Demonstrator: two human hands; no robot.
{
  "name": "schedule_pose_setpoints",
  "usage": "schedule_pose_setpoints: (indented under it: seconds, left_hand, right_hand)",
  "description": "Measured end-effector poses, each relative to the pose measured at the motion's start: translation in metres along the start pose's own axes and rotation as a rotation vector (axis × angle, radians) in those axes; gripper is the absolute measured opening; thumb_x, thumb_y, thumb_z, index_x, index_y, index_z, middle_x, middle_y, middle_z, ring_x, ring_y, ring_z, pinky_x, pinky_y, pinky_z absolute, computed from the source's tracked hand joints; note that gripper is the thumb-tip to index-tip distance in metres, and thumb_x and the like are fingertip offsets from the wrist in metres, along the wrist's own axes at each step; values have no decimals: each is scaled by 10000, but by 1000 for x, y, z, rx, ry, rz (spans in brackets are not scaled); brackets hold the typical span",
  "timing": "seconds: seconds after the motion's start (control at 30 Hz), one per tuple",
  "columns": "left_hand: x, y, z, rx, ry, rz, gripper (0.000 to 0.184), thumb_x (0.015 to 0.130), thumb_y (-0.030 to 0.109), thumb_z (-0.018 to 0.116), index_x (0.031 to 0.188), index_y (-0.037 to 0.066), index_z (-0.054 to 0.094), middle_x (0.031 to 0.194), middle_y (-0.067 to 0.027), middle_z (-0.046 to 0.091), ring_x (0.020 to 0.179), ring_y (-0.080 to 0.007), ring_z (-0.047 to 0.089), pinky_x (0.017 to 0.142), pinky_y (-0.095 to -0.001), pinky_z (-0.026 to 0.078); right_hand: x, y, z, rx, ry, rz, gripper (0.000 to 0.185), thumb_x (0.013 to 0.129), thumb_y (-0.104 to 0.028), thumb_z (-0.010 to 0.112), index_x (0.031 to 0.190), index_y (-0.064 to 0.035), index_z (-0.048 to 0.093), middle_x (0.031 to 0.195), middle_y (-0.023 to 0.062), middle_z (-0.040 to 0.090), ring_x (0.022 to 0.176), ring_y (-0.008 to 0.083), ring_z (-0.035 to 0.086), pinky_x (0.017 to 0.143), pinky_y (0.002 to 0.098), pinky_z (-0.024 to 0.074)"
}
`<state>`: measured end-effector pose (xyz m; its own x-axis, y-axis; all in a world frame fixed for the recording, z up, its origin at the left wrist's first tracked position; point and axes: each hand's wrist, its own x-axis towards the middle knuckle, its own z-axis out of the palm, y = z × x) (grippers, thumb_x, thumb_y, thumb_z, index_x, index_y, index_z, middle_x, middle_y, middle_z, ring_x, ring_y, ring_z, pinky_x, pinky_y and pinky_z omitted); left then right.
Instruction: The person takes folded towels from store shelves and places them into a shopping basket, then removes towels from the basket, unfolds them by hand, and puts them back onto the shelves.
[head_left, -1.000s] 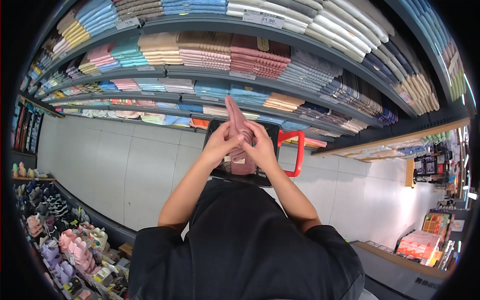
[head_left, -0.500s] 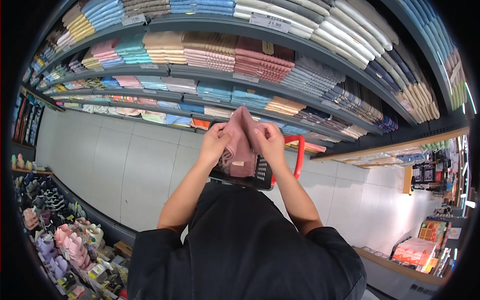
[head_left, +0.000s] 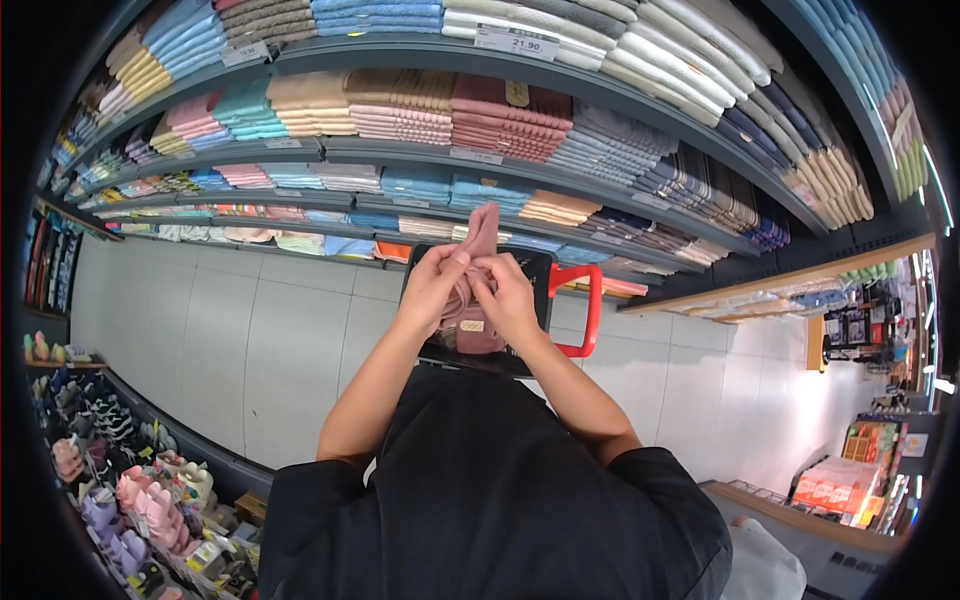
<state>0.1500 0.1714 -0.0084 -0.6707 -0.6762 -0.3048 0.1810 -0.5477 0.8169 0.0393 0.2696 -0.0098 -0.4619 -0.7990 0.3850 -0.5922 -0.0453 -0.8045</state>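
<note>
Both hands are closed on a dusty pink towel (head_left: pixel 484 228), which is bunched up with one end poking upward. My left hand (head_left: pixel 430 288) pinches it from the left, and my right hand (head_left: pixel 508 298) grips it close by on the right. Just below, a folded pink part with a pale label (head_left: pixel 471 326) shows; whether it belongs to the same towel I cannot tell. Under the hands is a black shopping basket (head_left: pixel 538 278), its red handle (head_left: pixel 592 312) sticking out to the right.
Long shelves (head_left: pixel 410 52) of folded towels run across the front, with price tags (head_left: pixel 515 42). Slippers (head_left: pixel 150 505) fill a display at lower left. Grey tiled floor (head_left: pixel 300 340) lies between. At right stands a wooden-edged shelf (head_left: pixel 780 275).
My right hand has moved left towards my left hand. The towel, spread between them before, is now gathered tighter. More of the basket's right side and handle shows.
</note>
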Motion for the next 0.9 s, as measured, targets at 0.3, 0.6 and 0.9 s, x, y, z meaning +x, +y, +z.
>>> schedule_pose_setpoints:
  seconds: [0.3,0.6,0.9]
  left_hand:
    - [5,-14,-22,44,-42,18,345,906,80,630,1202,-37,495,1068,-117,623,926,-127,607,781,-246,491]
    - [18,-7,-53,300,-185,17,424,778,-88,501,1197,-23,513,1103,-115,623,920,-124,604,781,-247,481]
    - [8,53,-59,863,-422,180,446,721,-43,482,1155,26,559,1054,-95,624,913,-131,599,793,-259,467]
  right_hand:
    - [-9,1,6,-23,-75,-82,245,784,-32,683,1025,-39,641,957,108,615,893,300,618,754,365,501]
    - [-10,6,-3,22,-210,-23,267,817,-53,672,1082,-45,642,1037,113,632,966,279,628,821,335,502]
    - [30,30,-42,-76,-393,-50,325,739,-123,753,1038,-80,632,1405,146,425,1264,339,437,1005,396,413]
